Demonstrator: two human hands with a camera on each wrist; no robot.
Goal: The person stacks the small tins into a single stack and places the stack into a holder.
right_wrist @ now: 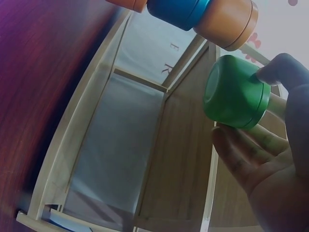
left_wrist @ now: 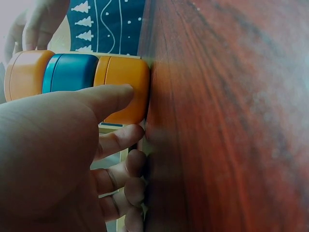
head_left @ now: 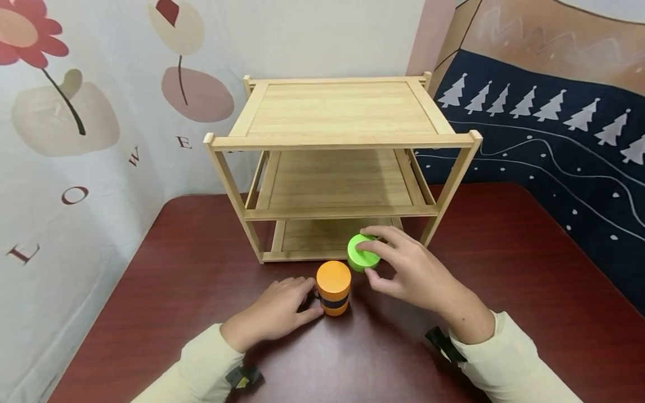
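A stack of three small round tins stands on the table, orange [head_left: 333, 277] on top, blue [left_wrist: 72, 72] in the middle and orange [left_wrist: 130, 72] at the bottom. My left hand [head_left: 274, 310] holds the bottom orange tin low down between thumb and index finger. Its other fingers curl beside the tabletop. To the right of the stack, my right hand [head_left: 408, 271] grips a green tin [right_wrist: 236, 92] by its sides, raised off the table. The underside of the green tin faces the right wrist camera.
Behind the tins stands a three-tier wooden shelf [head_left: 332, 109], its front lower rail just beyond the stack. It rests on a dark red wooden table [head_left: 176, 252]. Printed cloths hang behind, one with flowers [head_left: 196, 92] and one with white trees [head_left: 549, 106].
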